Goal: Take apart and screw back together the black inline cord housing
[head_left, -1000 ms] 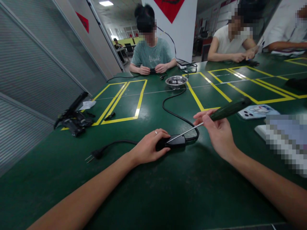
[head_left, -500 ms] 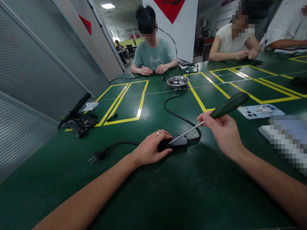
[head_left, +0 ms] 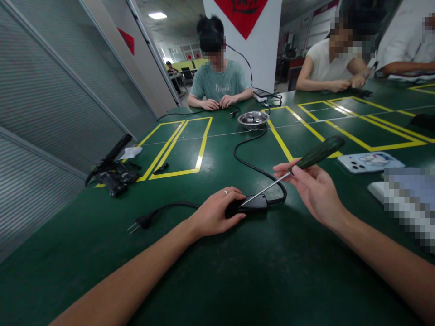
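Observation:
My left hand (head_left: 217,212) is closed over the left end of a black power adapter (head_left: 257,202) lying on the green table, fingers on its far side and thumb on the near side. In my right hand (head_left: 316,192) is a screwdriver (head_left: 317,152) with a dark green handle, held near the shaft and tilted. Its tip meets the adapter beside my left fingers; whether it sits in a screw is too small to tell. A cord with a two-pin plug (head_left: 144,221) runs out to the left. Another black cable (head_left: 249,164) curves from the adapter's right end toward the back.
A metal bowl (head_left: 253,119) with small parts stands farther back. Dark gear (head_left: 113,174) and a small black piece (head_left: 161,169) lie at left. A phone (head_left: 370,161) lies at right. Yellow tape (head_left: 175,173) marks the table. Co-workers sit opposite, a person in green (head_left: 220,81) among them.
The screwdriver handle has dipped and shifted slightly left in my right hand, its fingers loosened around it. My left hand stays on the adapter. The whole view has shifted a little.

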{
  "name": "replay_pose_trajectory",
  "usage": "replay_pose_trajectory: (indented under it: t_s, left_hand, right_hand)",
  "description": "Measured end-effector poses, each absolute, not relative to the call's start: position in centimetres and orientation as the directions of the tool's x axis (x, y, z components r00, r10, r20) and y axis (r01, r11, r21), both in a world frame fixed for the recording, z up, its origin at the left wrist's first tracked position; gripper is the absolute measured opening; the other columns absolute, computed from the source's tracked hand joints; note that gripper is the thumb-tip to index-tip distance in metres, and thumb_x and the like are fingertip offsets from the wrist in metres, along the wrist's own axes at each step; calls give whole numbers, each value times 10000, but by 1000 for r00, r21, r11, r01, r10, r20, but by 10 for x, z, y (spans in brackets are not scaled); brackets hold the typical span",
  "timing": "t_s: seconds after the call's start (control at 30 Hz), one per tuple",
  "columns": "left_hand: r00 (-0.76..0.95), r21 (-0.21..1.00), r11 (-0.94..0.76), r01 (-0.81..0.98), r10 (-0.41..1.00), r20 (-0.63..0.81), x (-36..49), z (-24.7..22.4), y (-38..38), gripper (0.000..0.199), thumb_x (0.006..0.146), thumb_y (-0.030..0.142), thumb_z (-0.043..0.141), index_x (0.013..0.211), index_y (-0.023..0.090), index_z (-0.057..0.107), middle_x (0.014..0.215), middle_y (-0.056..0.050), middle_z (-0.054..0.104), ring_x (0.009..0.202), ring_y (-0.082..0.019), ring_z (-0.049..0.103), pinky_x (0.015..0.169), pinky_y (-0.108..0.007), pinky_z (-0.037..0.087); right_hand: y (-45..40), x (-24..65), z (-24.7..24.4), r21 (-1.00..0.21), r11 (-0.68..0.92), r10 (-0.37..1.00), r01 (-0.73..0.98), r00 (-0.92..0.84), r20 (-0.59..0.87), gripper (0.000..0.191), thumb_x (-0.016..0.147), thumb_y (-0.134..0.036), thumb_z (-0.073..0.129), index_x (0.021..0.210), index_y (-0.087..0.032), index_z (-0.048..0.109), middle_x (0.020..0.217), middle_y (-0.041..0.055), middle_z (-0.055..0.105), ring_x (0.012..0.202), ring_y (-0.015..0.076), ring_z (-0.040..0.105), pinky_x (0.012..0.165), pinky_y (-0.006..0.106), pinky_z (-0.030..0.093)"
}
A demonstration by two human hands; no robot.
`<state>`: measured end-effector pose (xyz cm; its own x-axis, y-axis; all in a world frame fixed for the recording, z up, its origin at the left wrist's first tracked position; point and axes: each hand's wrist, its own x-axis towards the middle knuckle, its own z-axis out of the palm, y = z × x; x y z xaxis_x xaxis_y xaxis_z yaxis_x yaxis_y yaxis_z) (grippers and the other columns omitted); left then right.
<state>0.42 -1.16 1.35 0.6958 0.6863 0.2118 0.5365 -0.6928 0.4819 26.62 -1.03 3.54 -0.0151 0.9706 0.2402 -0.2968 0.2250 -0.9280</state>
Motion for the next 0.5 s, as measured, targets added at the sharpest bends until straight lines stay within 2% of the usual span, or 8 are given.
replay_pose_trajectory:
  t_s: [0.07,0.2,0.33,0.4,0.5]
  left_hand:
    - [698,484,-694,533,684,213,4,14,-12,373,861,345,612,1190,206,505,1180,-102,568,1082,-233,558,951,-413,471]
    - [692,487,-686,540,692,208,4,13,-12,369,867,347,605,1191,205,501,1197,-100,560,1086,-231,553,952,-408,468]
    - [699,484,-689,539,687,200,5,12,-11,369,871,346,599,1195,201,498,1201,-99,557,1097,-228,546,966,-401,456]
    - [701,484,-691,537,685,198,5,11,-10,372,869,343,601,1197,200,496,1194,-96,559,1094,-227,545,969,-402,452]
    - [697,490,-689,535,687,205,5,10,-9,370,863,338,607,1190,203,498,1184,-91,561,1081,-224,547,958,-402,457]
  right_hand:
    - [-11,266,35,-942,244,969,-232,32,243,85,850,-300,639,878,-223,659,941,39,700,898,177,647,920,398,491]
    - [-11,267,34,-904,246,965,-350,4,261,105,866,-280,607,966,-257,631,986,24,692,936,178,647,926,407,489]
    - [-9,268,31,-920,320,947,-227,60,315,71,850,-285,636,900,-236,645,954,24,683,858,161,644,882,371,504]
    - [-7,270,29,-897,360,933,-257,82,351,95,860,-314,617,935,-258,632,952,10,676,819,159,645,856,381,515]
    - [-6,271,29,-890,369,929,-267,62,366,126,859,-310,605,970,-256,635,1000,21,668,856,172,646,858,389,519]
